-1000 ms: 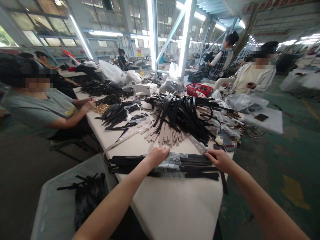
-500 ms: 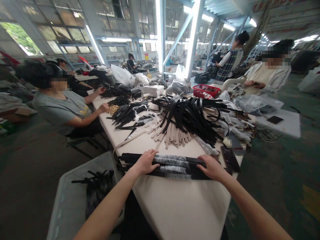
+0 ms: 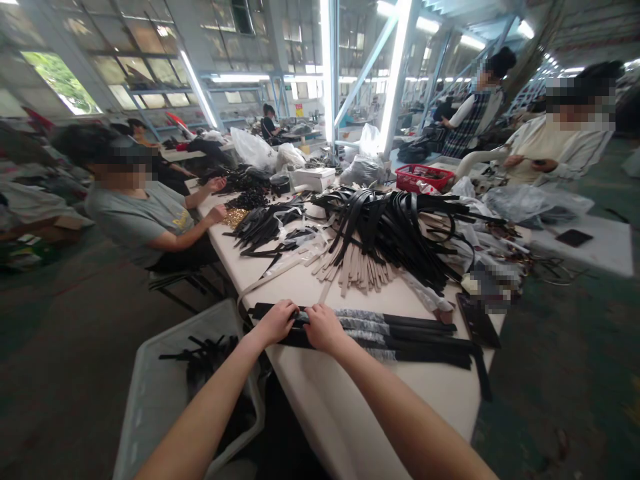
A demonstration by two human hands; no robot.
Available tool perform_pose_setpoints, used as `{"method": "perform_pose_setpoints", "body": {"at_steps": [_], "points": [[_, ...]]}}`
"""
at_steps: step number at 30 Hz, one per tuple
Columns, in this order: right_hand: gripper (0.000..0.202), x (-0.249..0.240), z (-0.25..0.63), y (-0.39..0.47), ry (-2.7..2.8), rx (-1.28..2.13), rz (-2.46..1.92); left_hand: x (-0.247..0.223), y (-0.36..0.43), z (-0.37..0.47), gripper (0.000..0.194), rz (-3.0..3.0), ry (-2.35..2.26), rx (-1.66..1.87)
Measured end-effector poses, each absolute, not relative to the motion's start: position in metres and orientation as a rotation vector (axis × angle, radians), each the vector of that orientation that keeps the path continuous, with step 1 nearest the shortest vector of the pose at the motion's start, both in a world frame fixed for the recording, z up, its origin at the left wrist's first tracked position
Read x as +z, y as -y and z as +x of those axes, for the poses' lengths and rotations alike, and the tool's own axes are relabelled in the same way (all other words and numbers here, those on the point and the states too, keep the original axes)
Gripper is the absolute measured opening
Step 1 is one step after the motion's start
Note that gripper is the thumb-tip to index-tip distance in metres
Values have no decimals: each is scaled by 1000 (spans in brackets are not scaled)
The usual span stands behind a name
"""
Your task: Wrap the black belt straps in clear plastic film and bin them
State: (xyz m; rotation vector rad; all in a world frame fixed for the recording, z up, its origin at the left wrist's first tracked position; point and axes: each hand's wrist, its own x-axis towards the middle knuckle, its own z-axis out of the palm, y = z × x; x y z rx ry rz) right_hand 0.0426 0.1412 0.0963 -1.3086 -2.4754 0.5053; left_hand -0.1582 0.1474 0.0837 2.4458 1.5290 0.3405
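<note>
We had both hands close together over a row of black strips point(image 3: 425, 325) with pale wrapped middles, which lay side by side across the near part of the surface point(image 3: 440, 383). Our left hand point(image 3: 277, 322) bent its fingers over them toward their left ends, and our right hand point(image 3: 324, 328) lay just beside it, fingers curled down; we could not tell whether either gripped. Beyond them sat a pile of black straps point(image 3: 390, 223) with beige strips point(image 3: 357, 270) fanned below, and a bin point(image 3: 131, 407) stood to our left.
</note>
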Motion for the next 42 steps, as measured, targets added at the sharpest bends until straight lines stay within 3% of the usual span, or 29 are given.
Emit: {"method": "perform_pose_setpoints", "body": {"at_steps": [7,14,24,31,35,42], "points": [[25,76,12,-153,2541,491,-1339,78,-145,-172,31,2423,-1511,416],[21,76,16,-158,2526,471,-1330,75,-143,-187,11,2286,-1487,440],[13,72,32,-151,2542,451,-1294,77,-131,-181,14,2259,-1499,535],[20,73,37,-151,2549,446,-1292,76,-131,-180,11,2273,-1564,550],[37,87,29,-144,2569,416,-1246,86,-129,-172,9,2326,-1536,522],[19,113,31,-142,2713,388,-1132,131,-108,-186,10,2341,-1520,693]]}}
